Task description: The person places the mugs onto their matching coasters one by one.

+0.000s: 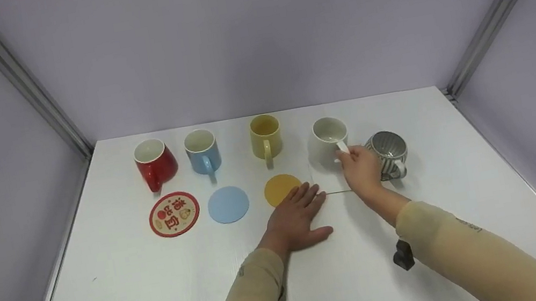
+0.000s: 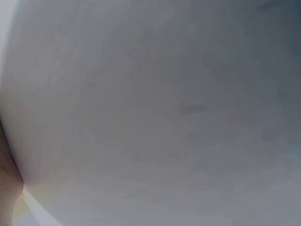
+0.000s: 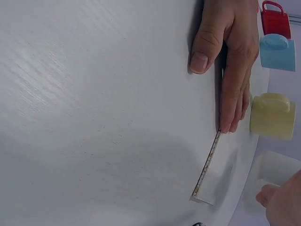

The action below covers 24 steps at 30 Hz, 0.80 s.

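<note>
In the head view my right hand (image 1: 363,170) pinches the handle of a white mug (image 1: 330,141). The mug is upright at the far part of a square white coaster (image 1: 330,182); whether its base touches the coaster I cannot tell. My left hand (image 1: 297,219) lies palm down on the table, fingers straight and spread. Its fingertips overlap the near edge of a round yellow coaster (image 1: 279,185) and reach the white coaster's near left corner. From the right wrist, the white coaster (image 3: 220,172) shows a patterned edge strip. The left wrist view is mostly blurred pale surface.
A grey striped mug (image 1: 389,149) stands close to the right hand. At the back are a yellow mug (image 1: 266,137), a blue mug (image 1: 203,153) and a red mug (image 1: 156,164). A blue coaster (image 1: 228,204) and a red patterned coaster (image 1: 174,214) lie before them. Walls enclose the table.
</note>
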### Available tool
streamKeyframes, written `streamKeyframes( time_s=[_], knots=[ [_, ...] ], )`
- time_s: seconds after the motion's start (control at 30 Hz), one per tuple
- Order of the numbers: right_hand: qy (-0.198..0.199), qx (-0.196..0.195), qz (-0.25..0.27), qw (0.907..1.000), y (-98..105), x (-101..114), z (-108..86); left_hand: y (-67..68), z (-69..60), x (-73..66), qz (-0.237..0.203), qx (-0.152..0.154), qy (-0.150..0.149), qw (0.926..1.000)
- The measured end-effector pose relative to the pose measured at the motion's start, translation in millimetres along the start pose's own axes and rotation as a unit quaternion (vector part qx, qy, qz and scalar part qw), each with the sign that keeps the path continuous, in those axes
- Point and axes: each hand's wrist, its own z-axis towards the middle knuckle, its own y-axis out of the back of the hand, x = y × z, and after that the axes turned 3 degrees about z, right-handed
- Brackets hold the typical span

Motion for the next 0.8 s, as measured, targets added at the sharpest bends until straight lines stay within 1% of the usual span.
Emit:
streamKeyframes(
  time_s=[0.17, 0.4, 0.6, 0.8],
  knots=[
    [-0.001, 0.0, 0.002, 1.0, 0.4, -0.1, -2.3, 3.0, -1.2, -0.8, 0.001, -0.001, 0.0, 1.0],
    [-0.015, 0.02, 0.019, 0.9995, 2.0, 0.8, -9.4, 5.0, -2.1, -1.6, 0.0, -0.001, 0.0, 1.0],
    [-0.019, 0.026, 0.006, 0.9995, 3.5, -0.6, -15.2, 4.2, -2.7, -1.4, -0.005, -0.005, -0.001, 1.0],
    [-0.022, 0.028, 0.004, 0.9994, 5.1, -4.4, -17.6, 4.4, -2.1, -1.4, -0.004, -0.004, -0.002, 1.0]
  ],
)
